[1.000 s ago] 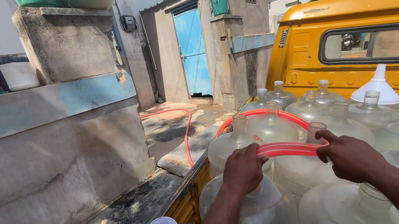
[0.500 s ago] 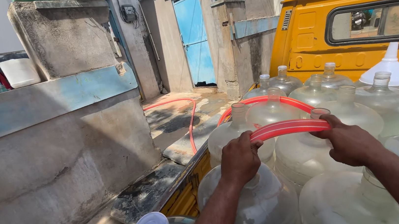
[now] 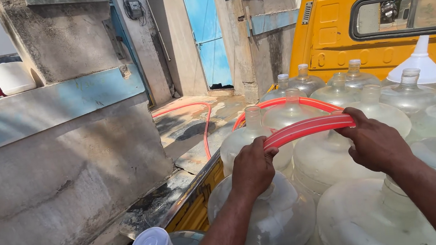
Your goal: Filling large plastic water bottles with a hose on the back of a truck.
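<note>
Two hands, left hand [image 3: 253, 168] and right hand [image 3: 374, 144], clamped on ribbed red hose [image 3: 307, 127], over clear, seemingly plastic jugs [image 3: 271, 219]

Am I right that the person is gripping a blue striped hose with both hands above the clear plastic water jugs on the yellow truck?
Not quite: the head view shows a red striped hose, not blue. Both the left hand and right hand grip it above the clear plastic water jugs on the yellow truck.

No packages, labels, signs or screens anywhere in view.
</note>
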